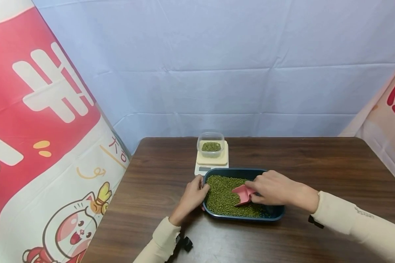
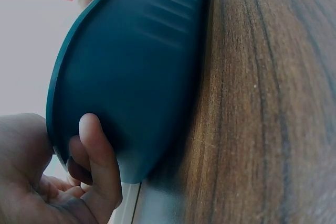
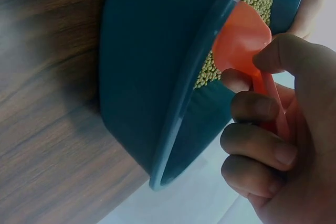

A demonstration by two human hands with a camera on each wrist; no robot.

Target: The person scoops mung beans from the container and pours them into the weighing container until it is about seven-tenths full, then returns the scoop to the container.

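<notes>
A dark blue basin (image 1: 240,218) holds a bed of small green beans (image 1: 219,199), which look like mung beans. My left hand (image 1: 192,194) grips its left rim, thumb over the edge and fingers against the outer wall (image 2: 121,72). In my right hand (image 1: 276,188) is a pink scoop (image 1: 242,193), its handle (image 3: 270,95) wrapped by curled fingers with the thumb on top. The scoop's mouth points left and touches the beans. At the right end of the basin, some bare floor shows.
Behind the basin stands a kitchen scale (image 1: 213,160) with a small display. On it rests a clear plastic tub (image 1: 202,137) with some green beans inside. A brown wooden table (image 1: 316,164) carries everything, and a pale cloth (image 1: 217,91) hangs behind it.
</notes>
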